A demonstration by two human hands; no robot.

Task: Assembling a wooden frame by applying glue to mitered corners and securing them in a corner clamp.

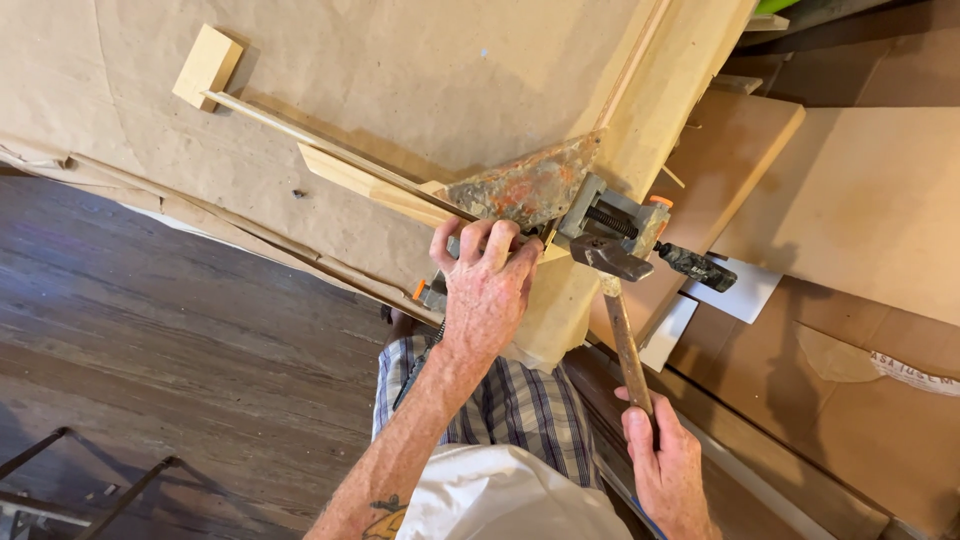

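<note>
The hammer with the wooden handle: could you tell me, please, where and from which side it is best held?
Probably low on the hammer's wooden handle, near its free end, coming from the body side. The right hand already wraps it there; the head lies against the clamp, where the left hand crowds the joint.

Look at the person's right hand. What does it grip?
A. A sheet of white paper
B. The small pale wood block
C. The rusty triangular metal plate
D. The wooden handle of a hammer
D: the right hand closes round the wooden handle of the hammer, whose dark metal head sits by the clamp.
</note>
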